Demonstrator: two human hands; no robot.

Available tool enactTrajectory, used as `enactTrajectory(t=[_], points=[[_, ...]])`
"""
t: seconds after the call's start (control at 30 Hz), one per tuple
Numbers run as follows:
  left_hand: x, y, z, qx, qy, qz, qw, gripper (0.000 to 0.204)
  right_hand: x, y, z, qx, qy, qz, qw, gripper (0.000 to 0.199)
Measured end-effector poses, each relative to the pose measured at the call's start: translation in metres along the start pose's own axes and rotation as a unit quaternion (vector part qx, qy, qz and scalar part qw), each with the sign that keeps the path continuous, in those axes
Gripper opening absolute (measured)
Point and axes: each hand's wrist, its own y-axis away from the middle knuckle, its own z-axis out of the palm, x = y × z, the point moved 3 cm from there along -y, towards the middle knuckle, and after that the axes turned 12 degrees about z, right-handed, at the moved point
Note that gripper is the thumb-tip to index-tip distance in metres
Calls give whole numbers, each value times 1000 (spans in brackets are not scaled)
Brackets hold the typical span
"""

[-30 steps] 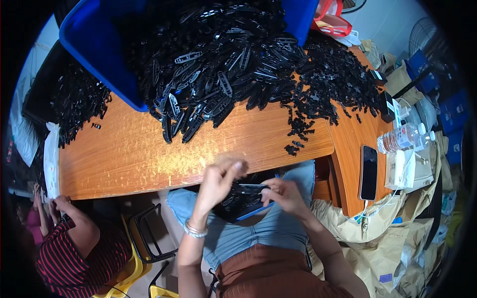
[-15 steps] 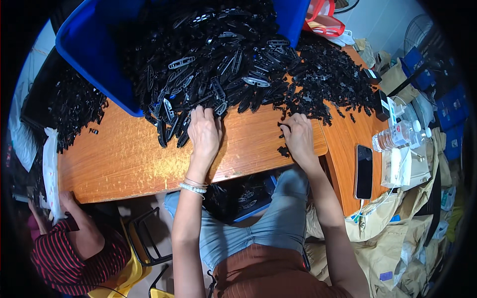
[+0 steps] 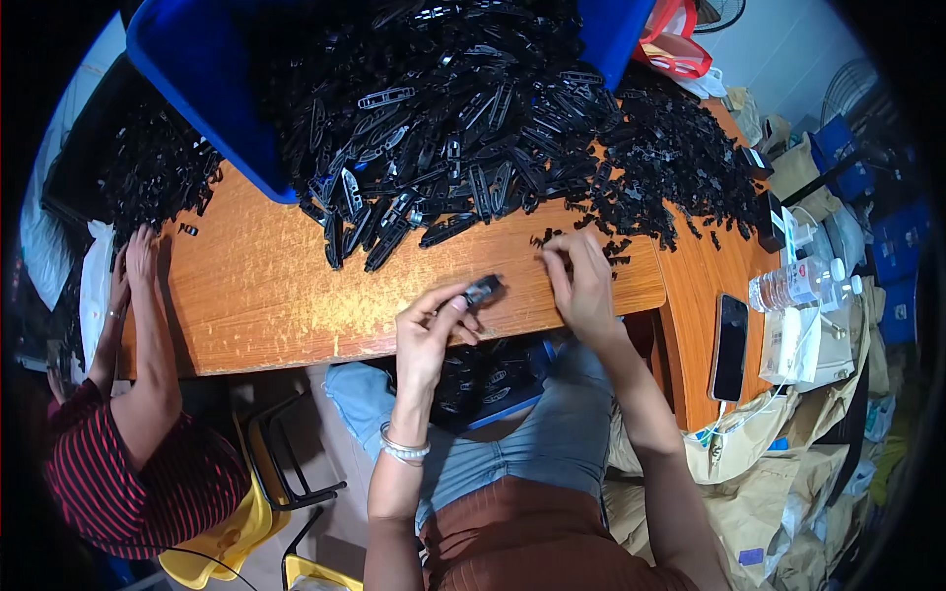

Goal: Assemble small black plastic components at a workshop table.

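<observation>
- A wooden table (image 3: 256, 295) is spread with a large heap of black plastic parts (image 3: 463, 128), which spills out of a tipped blue bin (image 3: 202, 89) at the far side; a finer scatter of small black pieces (image 3: 680, 158) is seen toward the right.
- Another person in a striped sleeve (image 3: 128, 473) is seated at the left, hands laid on the table edge near a second dark pile.
- A phone (image 3: 730, 347), a clear bottle (image 3: 800, 284) and brown paper bags are seen at the right; a red item stands at the far corner.
- A shallow blue tray of parts (image 3: 493, 379) is rested on the lap, below the table edge.
- The left hand (image 3: 429, 330) is closed on a small black part (image 3: 483, 290), pinched between thumb and fingertips just over the table's near edge.
- The right hand (image 3: 581, 281) is bent with fingertips pressed together at the loose pieces; whether one is pinched cannot be told.
- The held part is best kept steady and level, so that a second piece may be seated squarely.
</observation>
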Motion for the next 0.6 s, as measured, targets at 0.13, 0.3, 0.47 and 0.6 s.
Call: enactTrajectory(t=[0.13, 0.3, 0.47, 0.6], points=[[13, 12, 19, -34, 21, -3, 999, 25, -38, 16, -17, -31, -79, -62, 994, 15], [21, 21, 26, -50, -16, 14, 999, 28, -55, 24, -22, -73, -136, -41, 987, 20], [29, 27, 31, -60, -40, 18, 997, 26, -61, 27, -24, -106, -155, -57, 981, 20], [29, 32, 32, -42, -39, 15, 998, 27, -56, 39, -19, -89, -190, 100, 973, 21]])
